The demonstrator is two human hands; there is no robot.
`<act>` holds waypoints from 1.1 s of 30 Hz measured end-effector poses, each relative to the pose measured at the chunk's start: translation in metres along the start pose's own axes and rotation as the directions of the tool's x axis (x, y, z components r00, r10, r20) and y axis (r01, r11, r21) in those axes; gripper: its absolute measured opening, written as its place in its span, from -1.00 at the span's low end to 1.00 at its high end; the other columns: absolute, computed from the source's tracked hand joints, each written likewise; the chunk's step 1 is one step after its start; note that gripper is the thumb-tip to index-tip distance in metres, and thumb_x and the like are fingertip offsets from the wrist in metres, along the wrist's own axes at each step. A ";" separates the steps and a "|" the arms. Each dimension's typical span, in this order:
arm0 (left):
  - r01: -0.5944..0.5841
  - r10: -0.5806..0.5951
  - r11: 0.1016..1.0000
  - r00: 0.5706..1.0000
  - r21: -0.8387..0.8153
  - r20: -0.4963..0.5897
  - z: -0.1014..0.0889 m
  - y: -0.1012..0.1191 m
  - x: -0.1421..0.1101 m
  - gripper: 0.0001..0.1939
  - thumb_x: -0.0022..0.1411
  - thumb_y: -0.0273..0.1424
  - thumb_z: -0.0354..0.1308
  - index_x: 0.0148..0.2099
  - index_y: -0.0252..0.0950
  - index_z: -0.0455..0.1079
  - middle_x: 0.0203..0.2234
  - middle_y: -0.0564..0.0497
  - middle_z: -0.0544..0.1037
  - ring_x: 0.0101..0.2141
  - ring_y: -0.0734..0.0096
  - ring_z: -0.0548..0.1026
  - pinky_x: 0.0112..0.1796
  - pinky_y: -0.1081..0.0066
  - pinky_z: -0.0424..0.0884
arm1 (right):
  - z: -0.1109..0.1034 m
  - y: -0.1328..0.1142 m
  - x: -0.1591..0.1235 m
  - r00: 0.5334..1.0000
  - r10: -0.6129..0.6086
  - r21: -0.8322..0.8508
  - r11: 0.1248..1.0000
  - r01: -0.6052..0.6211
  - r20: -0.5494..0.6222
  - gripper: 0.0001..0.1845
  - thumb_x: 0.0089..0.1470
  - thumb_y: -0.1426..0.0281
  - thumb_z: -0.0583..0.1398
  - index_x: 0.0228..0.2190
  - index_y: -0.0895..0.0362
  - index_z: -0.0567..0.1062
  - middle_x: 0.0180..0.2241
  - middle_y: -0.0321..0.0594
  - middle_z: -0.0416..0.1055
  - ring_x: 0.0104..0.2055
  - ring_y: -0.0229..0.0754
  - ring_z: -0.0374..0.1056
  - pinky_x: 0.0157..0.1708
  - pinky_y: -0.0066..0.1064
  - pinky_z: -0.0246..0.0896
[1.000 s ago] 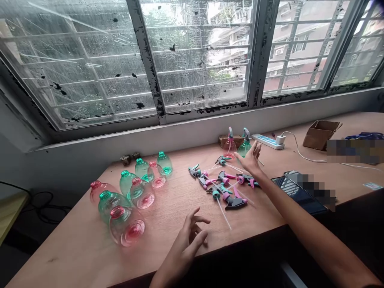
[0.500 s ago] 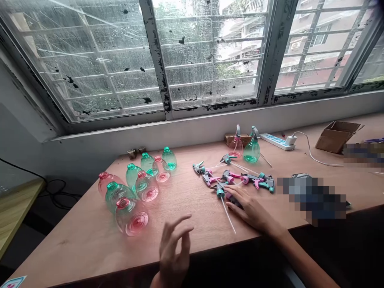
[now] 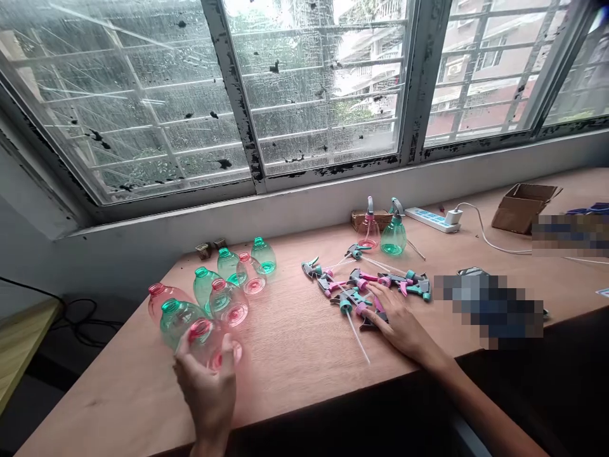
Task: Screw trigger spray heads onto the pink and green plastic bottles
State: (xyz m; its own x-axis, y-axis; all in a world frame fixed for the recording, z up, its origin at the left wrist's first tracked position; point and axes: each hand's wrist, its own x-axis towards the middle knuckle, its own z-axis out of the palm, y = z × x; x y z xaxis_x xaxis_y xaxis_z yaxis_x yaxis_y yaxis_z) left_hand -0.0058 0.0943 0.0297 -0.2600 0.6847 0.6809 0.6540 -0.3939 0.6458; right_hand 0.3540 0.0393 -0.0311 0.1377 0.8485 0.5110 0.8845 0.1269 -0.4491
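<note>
At the counter's (image 3: 280, 374) left, my left grip (image 3: 207, 379) is holding the nearest pink bottle (image 3: 214, 341) around its sides, presumably for steadiness. My right grip (image 3: 402, 324) is resting over spray heads (image 3: 345, 306); whether it's closing on one, I cannot tell. I'm counting eight capless bottles (image 3: 224, 304), four pink, four green, and seemingly eight heads.

Daylight falls through barred windows (image 3: 314, 101) with chipped grey frames (image 3: 419, 76) above a pale wall (image 3: 295, 217). A wooden bench (image 3: 285, 368) runs below, with a yellowish table (image 3: 26, 346) at far left
</note>
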 end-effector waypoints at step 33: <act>0.034 0.173 0.944 0.796 -0.327 0.581 0.026 0.024 -0.042 -0.30 0.09 -0.39 0.28 0.22 -0.10 0.07 0.11 -0.16 0.34 0.06 0.01 0.43 0.07 -0.02 0.38 | -0.018 -0.001 -0.011 0.966 -0.065 0.245 0.961 0.128 -0.250 -0.69 0.35 0.22 0.03 -0.24 0.03 0.54 0.09 -0.02 0.39 0.13 0.16 0.34 0.06 -0.01 0.29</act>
State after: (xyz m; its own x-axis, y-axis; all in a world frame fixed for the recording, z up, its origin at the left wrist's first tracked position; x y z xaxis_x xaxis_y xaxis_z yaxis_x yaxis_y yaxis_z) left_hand 0.0391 0.0717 0.0074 0.3187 0.8328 0.4526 0.3763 -0.5494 0.7460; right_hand 0.3598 0.0211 -0.0234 0.1871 0.6833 0.7057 0.7586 0.3559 -0.5457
